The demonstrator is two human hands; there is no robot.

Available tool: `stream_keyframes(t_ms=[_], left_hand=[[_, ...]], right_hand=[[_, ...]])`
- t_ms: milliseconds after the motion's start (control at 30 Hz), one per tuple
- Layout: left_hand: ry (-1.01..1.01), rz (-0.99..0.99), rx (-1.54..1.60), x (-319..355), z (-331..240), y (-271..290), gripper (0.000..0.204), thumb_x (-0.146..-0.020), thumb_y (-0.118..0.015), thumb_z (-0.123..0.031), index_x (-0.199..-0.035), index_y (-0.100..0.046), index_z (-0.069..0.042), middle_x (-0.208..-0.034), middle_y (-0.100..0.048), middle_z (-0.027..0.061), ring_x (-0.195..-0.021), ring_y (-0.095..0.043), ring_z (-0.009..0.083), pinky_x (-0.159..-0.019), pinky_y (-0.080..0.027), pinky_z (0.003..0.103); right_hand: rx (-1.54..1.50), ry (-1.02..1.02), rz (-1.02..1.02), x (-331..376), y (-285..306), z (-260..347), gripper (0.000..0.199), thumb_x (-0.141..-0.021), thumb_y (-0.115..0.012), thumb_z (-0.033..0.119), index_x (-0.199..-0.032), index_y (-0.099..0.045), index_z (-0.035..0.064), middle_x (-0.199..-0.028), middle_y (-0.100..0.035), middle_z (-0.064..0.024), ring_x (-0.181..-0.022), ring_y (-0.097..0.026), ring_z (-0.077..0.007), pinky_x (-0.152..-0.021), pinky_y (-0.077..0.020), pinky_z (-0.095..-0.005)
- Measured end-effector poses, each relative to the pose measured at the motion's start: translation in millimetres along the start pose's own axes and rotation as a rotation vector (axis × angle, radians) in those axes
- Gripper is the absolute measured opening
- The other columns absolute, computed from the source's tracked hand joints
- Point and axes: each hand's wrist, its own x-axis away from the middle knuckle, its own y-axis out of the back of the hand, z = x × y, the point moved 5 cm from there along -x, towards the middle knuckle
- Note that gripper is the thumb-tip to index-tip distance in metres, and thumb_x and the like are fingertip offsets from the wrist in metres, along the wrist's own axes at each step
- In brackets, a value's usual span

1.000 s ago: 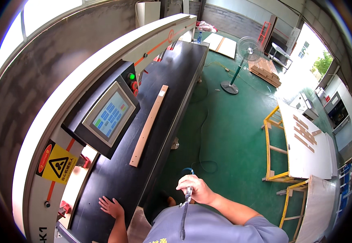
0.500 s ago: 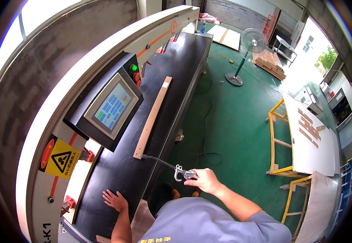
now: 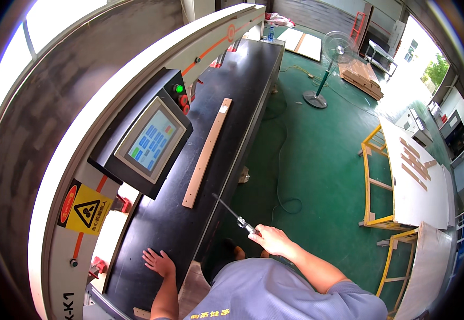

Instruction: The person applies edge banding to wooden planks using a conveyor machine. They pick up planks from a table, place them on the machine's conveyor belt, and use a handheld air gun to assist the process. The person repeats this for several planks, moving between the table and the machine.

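My right hand (image 3: 274,241) is closed round the handle of an air blow gun (image 3: 247,226), a metal body with a long thin dark nozzle. The nozzle's tip lies over the edge of the black machine table (image 3: 152,234), to the right of a wooden strip and apart from it. That narrow light-brown strip (image 3: 206,154) lies lengthwise on the table, with small holes along it and a white label at its far end. Nearer to me, my left hand (image 3: 159,262) rests flat on the tabletop with its fingers spread, holding nothing.
A touchscreen control box (image 3: 152,141) with lit buttons juts over the table's left side from the machine beam (image 3: 130,58). A standing fan (image 3: 317,98) and a hose (image 3: 281,176) are on the green floor. To the right stands a yellow-framed table (image 3: 402,197) with brown strips.
The blow gun has turned in my right hand, and its nozzle tip has moved right, away from the strip's near end. My left hand stays flat on the table.
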Motion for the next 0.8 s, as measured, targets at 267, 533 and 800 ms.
stream_keyframes(t_ms=[267, 533, 800], left_hand=[[-0.015, -0.020, 0.023, 1.7, -0.3, 0.5, 0.063, -0.102, -0.051, -0.032, -0.156, -0.031, -0.007, -0.166, -0.021, 0.0155, -0.153, -0.019, 0.0353, -0.122, -0.014, 0.056], [-0.027, -0.058, 0.000, 0.3, 0.9, -7.9, 0.063, -0.101, -0.053, -0.033, -0.155, -0.033, -0.007, -0.165, -0.023, 0.0155, -0.153, -0.020, 0.0353, -0.122, -0.015, 0.056], [-0.023, -0.079, 0.037, 0.1, 7.6, -9.6, 0.066, -0.098, -0.056, -0.033, -0.154, -0.034, -0.007, -0.165, -0.024, 0.0167, -0.153, -0.020, 0.0359, -0.122, -0.014, 0.057]], right_hand=[[-0.171, 0.011, -0.279, 4.3, 18.9, 8.7, 0.043, -0.093, -0.067, 0.047, -0.091, -0.067, 0.0039, -0.073, -0.068, -0.0137, -0.071, -0.068, -0.0334, -0.067, -0.0519, -0.0429], [-0.207, -0.100, -0.477, -3.8, 50.9, -27.3, 0.043, -0.093, -0.069, 0.045, -0.088, -0.067, 0.0028, -0.068, -0.065, -0.0156, -0.066, -0.066, -0.0338, -0.062, -0.0489, -0.0426], [-0.612, -0.147, -0.107, -0.8, 65.3, -34.5, 0.029, -0.097, -0.069, 0.031, -0.094, -0.069, 0.0015, -0.063, -0.055, -0.0002, -0.052, -0.050, -0.0080, -0.049, -0.0408, -0.0274]])
